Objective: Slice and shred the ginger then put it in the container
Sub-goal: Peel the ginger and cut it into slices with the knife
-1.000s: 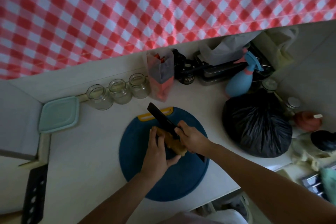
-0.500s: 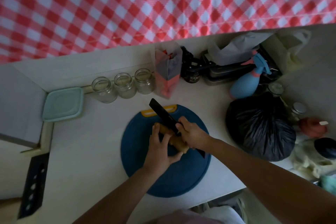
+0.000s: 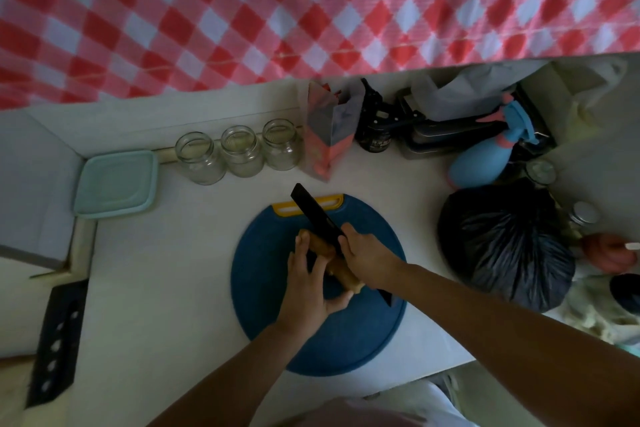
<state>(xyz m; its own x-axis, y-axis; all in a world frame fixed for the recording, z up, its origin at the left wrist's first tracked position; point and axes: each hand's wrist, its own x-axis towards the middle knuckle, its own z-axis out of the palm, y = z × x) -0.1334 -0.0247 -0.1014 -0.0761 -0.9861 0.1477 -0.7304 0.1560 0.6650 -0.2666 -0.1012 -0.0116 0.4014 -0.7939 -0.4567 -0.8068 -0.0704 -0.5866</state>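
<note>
Head camera, looking down over the kitchen surface [image 3: 156,288]: my right grip [image 3: 367,253] was clenched around the handle of a black knife [image 3: 313,211]. The blade ran away from me toward the far left and lay across the ginger [image 3: 320,246]. Its tip reached over the yellow handle slot at the far edge of the round blue cutting board [image 3: 263,288], and the butt of the handle poked out on the near side of my hand.

My left grip [image 3: 306,288] was grasping the ginger, fingers stretched along its left side and the thumb hooked at its near end. The ginger, a long tan piece still whole as far as could be seen, lay on the middle of the board between my two hands, partly hidden by them.

The container [image 3: 116,182], square with a pale teal lid on it, sat well apart at the far left of the surface, against the corner. Three empty glass jars [image 3: 240,151] stood in a row just to its right, along the back edge. Beside them stood a red and grey pouch [image 3: 329,128], then a dark jar [image 3: 375,135]. A blue spray bottle [image 3: 485,156] with a pink neck lay farther right, above a bulging black bag [image 3: 505,246] resting near the board's right side. A red and white checked cloth [image 3: 277,10] hung across the whole background.
</note>
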